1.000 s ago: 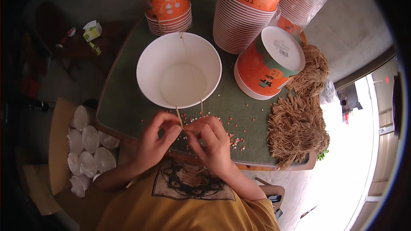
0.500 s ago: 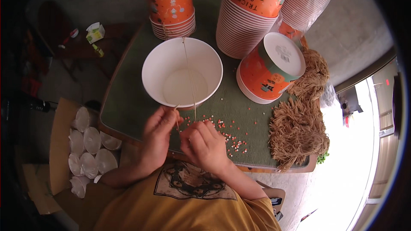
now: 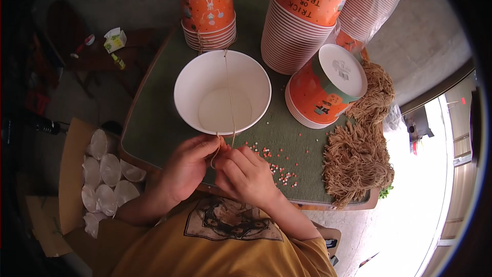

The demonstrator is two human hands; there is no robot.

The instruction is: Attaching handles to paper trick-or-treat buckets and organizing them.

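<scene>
A thin tan cord [image 3: 229, 79] crosses the upward-facing mouth of a bucket [image 3: 197, 90], white inside.

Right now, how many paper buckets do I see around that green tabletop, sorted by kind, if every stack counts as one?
Upright open white-lined bucket: 1
Stacks of upside-down orange-and-green buckets: 3
Plastic-wrapped bucket stack: 1
Total: 5
</scene>
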